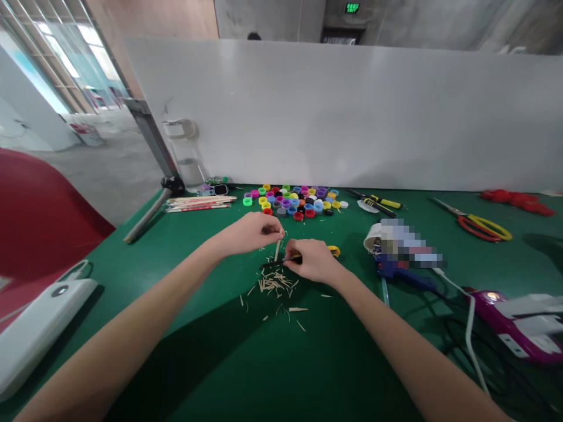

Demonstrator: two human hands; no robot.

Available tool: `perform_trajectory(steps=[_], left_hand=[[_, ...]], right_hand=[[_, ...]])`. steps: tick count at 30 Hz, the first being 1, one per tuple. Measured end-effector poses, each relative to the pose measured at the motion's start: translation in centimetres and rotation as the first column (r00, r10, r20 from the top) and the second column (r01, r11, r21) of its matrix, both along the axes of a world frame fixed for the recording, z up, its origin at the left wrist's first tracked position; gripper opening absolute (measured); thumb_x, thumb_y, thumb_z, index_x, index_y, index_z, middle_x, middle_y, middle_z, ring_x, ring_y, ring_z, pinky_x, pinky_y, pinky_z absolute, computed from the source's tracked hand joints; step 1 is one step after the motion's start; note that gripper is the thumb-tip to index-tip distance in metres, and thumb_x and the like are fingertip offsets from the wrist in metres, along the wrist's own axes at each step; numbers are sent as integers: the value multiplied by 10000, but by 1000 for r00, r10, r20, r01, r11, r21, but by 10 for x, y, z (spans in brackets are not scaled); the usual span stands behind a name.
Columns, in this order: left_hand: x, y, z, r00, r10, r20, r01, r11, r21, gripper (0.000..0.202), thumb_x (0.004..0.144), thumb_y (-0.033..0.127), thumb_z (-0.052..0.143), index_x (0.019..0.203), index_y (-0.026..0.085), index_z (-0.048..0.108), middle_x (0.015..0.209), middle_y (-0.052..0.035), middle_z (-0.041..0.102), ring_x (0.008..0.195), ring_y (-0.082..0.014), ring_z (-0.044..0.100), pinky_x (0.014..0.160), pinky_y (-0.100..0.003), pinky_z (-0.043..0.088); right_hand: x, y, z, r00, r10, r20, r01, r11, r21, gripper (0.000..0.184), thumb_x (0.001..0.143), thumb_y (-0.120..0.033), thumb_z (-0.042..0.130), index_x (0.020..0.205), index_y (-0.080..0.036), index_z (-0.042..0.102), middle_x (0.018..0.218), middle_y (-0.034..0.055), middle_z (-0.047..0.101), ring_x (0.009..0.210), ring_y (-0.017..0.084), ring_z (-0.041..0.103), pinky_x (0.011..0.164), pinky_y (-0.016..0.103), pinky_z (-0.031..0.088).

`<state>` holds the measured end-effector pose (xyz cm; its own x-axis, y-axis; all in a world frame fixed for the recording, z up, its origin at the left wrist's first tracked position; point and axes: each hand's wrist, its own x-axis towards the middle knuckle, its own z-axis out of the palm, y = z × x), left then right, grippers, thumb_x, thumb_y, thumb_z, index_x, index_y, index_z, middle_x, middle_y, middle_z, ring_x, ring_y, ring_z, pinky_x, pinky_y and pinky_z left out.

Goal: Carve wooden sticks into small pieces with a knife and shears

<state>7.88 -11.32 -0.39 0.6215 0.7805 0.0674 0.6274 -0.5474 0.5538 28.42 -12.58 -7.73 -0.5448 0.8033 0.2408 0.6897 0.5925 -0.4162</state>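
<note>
My left hand [255, 231] pinches the top of a thin wooden stick [277, 251], which stands nearly upright with its lower end at the table. In my right hand [314, 258] is a utility knife [272, 264], its dark blade pointing left beside the stick's lower end. The knife's yellow end [335, 251] shows past the back of that hand. Right below the blade lies a small heap of wood shavings [276, 282], with loose slivers [298, 309] scattered around it on the green table [281, 363].
Colourful bottle caps [299, 202] spread behind my hands. Thin sticks [200, 203] lie at the back left. To the right are pliers [373, 202], scissors [479, 225], a blue glue gun [404, 274], cables and a purple power strip [514, 328]. A white panel [334, 117] borders the back.
</note>
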Motion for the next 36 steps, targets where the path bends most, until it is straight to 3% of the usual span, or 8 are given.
perform_trajectory(steps=[4, 10, 17, 26, 32, 36], left_hand=[[-1, 1, -1, 999, 28, 17, -28, 999, 31, 235, 835, 365, 468, 844, 189, 623, 806, -38, 654, 690, -127, 569, 595, -255, 417], [-4, 3, -3, 999, 39, 32, -38, 999, -9, 219, 823, 350, 471, 858, 189, 616, 776, -37, 648, 657, -122, 565, 575, -254, 419], [-2, -1, -1, 999, -1, 42, 2, 1000, -30, 205, 811, 309, 466, 906, 200, 612, 773, -41, 650, 651, -129, 568, 551, -256, 410], [0, -4, 2, 999, -14, 39, 15, 999, -33, 206, 800, 285, 466, 928, 203, 606, 798, -43, 659, 680, -139, 587, 560, -257, 422], [0, -5, 1, 999, 0, 45, 2, 999, -40, 213, 784, 268, 478, 960, 208, 582, 804, -40, 659, 693, -146, 592, 558, -258, 422], [-1, -3, -1, 999, 8, 49, -6, 999, -38, 199, 785, 282, 474, 945, 212, 569, 799, -34, 654, 691, -145, 587, 562, -260, 420]], right_hand=[[-1, -2, -2, 1000, 19, -3, -19, 1000, 8, 91, 757, -272, 616, 802, -229, 550, 779, -26, 661, 727, 142, 596, 613, 256, 372], [-1, -3, 1, 1000, 7, -30, -7, 1000, -10, 80, 737, -249, 619, 776, -238, 549, 773, -32, 656, 729, 140, 592, 619, 264, 380], [4, -5, 3, 970, -89, -225, 82, 996, -39, 112, 756, -284, 612, 735, -226, 518, 797, -17, 659, 720, 133, 591, 632, 266, 405], [3, -4, 1, 988, -61, -140, 58, 998, -27, 101, 753, -281, 620, 764, -231, 533, 800, -25, 657, 747, 138, 591, 620, 254, 387], [1, -4, -2, 1000, -6, 21, 5, 999, 44, 91, 750, -264, 606, 819, -239, 553, 783, -30, 648, 734, 141, 584, 601, 259, 364], [1, -5, -3, 1000, -5, -11, 5, 999, 41, 90, 747, -265, 608, 810, -242, 548, 783, -26, 645, 732, 145, 585, 611, 263, 377]])
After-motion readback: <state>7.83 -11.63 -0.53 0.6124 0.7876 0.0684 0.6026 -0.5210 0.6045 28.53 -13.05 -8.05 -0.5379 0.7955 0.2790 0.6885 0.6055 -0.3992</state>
